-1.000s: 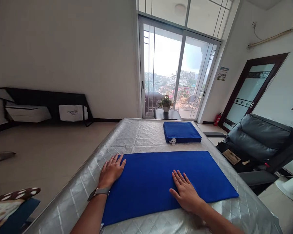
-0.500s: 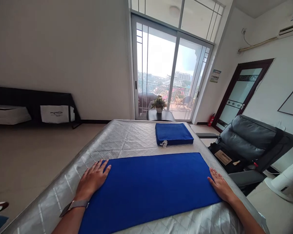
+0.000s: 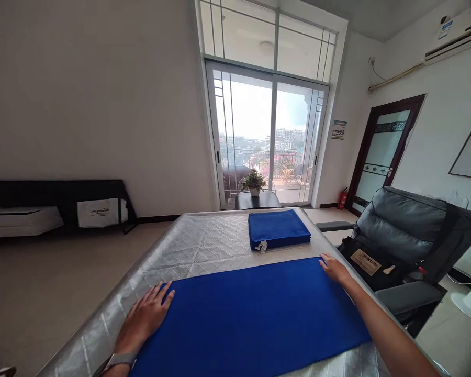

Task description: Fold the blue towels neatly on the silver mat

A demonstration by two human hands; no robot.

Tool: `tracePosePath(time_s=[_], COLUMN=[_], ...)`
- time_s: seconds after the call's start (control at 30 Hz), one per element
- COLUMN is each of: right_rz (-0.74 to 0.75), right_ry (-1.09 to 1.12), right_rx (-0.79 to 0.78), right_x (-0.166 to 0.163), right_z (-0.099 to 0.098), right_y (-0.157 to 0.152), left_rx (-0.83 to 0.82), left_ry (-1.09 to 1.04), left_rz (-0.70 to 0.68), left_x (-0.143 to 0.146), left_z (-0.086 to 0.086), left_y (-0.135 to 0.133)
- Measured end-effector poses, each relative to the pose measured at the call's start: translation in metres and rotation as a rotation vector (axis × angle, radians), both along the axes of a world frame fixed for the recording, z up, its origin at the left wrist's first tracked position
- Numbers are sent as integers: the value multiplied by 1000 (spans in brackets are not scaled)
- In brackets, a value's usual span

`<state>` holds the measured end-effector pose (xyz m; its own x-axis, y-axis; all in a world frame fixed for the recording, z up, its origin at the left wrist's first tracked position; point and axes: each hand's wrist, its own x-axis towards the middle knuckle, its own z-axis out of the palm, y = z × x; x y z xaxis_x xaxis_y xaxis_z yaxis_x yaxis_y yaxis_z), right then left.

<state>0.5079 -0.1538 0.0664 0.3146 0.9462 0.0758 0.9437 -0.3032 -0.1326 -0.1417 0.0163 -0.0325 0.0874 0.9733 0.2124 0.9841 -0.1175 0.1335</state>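
Observation:
A plain blue cloth (image 3: 251,319) is spread out as a long flat rectangle across a silver quilted cover. My left hand (image 3: 146,312) lies flat over its left edge near the far corner, fingers stretched out and a grey band on the wrist. At the far right corner of the cloth, my right hand (image 3: 333,268) touches the edge with fingertips extended and the thumb a little apart. Beyond the cloth sits a neat stack of folded blue cloths (image 3: 278,229), white tags sticking out at its front left corner.
The silver quilted cover (image 3: 204,238) drapes over the table edges. To the right stands a dark armchair (image 3: 404,225) with a black bag (image 3: 371,262) on it. A potted plant (image 3: 254,180) stands past the far edge, before glass sliding doors (image 3: 245,120).
My right hand has slid away from me along the cloth's right edge to the far corner. The left hand stays on the left edge. The head view has tilted upward.

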Motion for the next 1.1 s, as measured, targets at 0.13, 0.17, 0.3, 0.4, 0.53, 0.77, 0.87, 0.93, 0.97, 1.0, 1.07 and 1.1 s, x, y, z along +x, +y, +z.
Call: tracePosePath(time_s=[0.13, 0.17, 0.3, 0.4, 0.53, 0.77, 0.87, 0.93, 0.97, 1.0, 1.07, 1.1], right_rz=[-31, -37, -52, -63, -76, -82, -78, -77, -79, -81, -86, -88], right_ry=[-13, -16, -26, -30, -39, -60, -59, -60, -62, -64, -72, -77], right_rx=[-32, -44, -83, -114, -140, -136, -128, -127, -128, -131, -137, -139], right_x=[5, 8, 20, 28, 32, 35, 35, 35, 35, 34, 33, 31], right_z=[1, 1, 0, -1, -2, -1, 0, 1, 1, 1, 3, 3], right_y=[27, 31, 41, 48, 56, 59, 58, 58, 58, 58, 58, 58], left_rx=[-26, -21, 1, -18, -73, 40, 190, 200, 189, 150, 94, 84], left_ry=[37, 35, 16, 38, 93, 182, 190, 116, 56, -3, -77, -85], left_rz=[-28, -26, -20, -13, -34, 1, -22, -106, -171, -298, -544, -643], left_x=[4, 6, 11, 11, 10, 34, 80, 130, 160, 192, 258, 291], left_z=[9, 11, 17, 18, 21, 52, 77, 95, 102, 107, 110, 108], left_y=[-4, -5, -6, -5, -10, -30, -41, -57, -69, -84, -122, -143])
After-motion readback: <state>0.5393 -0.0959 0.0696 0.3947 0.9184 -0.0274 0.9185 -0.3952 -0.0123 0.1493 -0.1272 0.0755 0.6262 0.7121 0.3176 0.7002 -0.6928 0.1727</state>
